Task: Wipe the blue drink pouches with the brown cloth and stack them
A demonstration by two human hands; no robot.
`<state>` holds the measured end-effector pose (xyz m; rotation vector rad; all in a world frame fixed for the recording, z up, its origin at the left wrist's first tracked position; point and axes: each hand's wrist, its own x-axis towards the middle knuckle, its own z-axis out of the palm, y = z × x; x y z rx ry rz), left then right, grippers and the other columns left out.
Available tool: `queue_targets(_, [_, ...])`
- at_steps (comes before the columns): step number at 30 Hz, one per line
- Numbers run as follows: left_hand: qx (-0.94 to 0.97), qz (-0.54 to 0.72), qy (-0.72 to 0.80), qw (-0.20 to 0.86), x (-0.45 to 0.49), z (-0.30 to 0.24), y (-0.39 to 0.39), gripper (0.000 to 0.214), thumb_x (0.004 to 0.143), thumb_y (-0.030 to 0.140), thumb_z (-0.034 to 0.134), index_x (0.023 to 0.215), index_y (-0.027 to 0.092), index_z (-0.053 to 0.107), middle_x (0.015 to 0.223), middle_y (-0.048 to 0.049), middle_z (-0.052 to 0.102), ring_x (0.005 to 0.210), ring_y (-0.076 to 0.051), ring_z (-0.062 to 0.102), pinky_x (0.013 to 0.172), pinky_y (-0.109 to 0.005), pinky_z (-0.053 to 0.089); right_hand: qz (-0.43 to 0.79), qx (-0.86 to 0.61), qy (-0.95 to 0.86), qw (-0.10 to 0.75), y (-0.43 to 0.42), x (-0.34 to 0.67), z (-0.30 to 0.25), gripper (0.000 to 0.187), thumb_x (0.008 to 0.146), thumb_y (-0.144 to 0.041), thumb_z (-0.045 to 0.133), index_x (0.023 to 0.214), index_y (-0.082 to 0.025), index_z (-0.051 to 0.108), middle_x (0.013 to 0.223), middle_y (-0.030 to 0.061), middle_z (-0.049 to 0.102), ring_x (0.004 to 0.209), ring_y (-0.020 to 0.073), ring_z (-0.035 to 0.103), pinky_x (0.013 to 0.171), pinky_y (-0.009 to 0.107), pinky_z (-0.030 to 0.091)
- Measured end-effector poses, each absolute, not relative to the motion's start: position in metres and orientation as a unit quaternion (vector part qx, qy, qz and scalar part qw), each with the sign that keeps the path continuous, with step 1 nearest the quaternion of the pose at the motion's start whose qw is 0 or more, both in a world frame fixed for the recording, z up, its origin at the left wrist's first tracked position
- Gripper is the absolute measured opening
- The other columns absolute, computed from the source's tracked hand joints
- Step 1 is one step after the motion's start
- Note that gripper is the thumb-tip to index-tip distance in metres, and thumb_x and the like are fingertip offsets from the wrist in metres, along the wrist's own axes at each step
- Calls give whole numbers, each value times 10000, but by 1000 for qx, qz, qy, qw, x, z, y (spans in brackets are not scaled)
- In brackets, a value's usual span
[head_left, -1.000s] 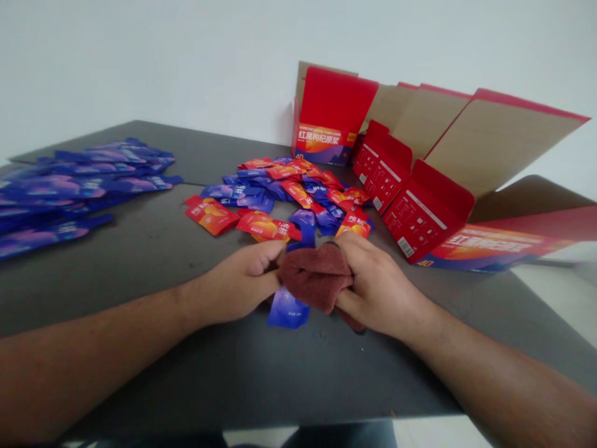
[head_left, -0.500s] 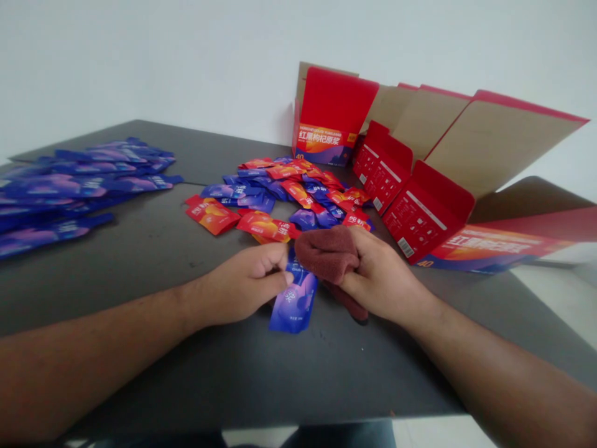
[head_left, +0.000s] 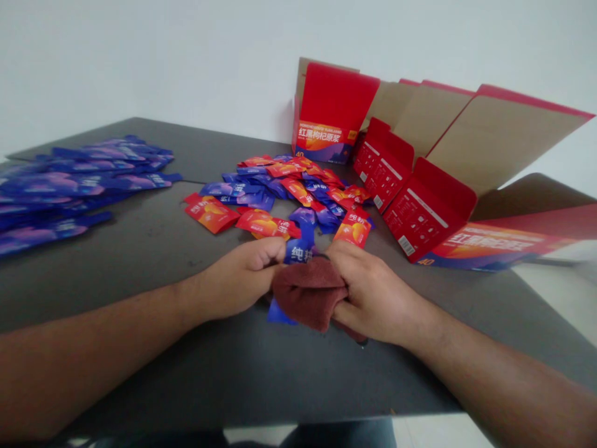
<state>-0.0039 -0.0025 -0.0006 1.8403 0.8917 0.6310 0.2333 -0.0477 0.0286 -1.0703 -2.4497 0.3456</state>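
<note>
My left hand pinches the left edge of a blue sachet with white lettering, close to the front of the table. A brown cloth is bunched in my right hand, its fingers closed round it. The cloth lies across the middle of the sachet, so only the sachet's upper part and lower left corner show. Just beyond my hands, a loose heap of red sachets and blue sachets spreads over the table.
A large stack of blue sachets lies on the left of the dark table. At the back stands an open red box. More open boxes line the right side, flaps up. A white wall rises behind.
My right hand has moved the cloth down and a little left over the blue sachet, covering its middle and baring its top lettering. My left hand holds about the same place.
</note>
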Motion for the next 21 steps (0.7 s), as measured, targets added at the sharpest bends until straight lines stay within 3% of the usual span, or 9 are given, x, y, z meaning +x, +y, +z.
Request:
queue_targets(4, [735,277,400,471,-4,-5,-1,166,938,293,564,802,197,570,726,15,596,652,-138,526,598,-257,439,136,-330,-918,173,-55,228,28,153,923,-173,644,1074,-193,643,1042,60,663,952,199,625,789,305,511])
queue_targets(9, [703,287,399,514,-2,-7,-3,137,926,300,575,842,193,585,812,-11,644,693,-151,555,606,-271,451,66,-398,-893,200,-55,229,28,211,890,-180,656,1100,-170,634,1026,83,661,941,235,619,795,356,520])
queue_targets(16, [740,299,433,419,-1,-1,-4,196,908,329,585,764,203,545,711,10,573,664,-154,503,573,-272,403,91,-325,-931,136,-59,223,26,209,960,-262,652,1158,-195,666,1080,76,673,1000,243,632,843,371,525])
queue_targets(21, [725,301,432,444,0,-1,-5,182,911,318,558,770,204,536,742,1,589,670,-155,506,583,-278,415,56,-401,-892,202,-57,226,26,245,901,-182,659,1146,-179,641,1055,94,666,971,244,626,819,368,529])
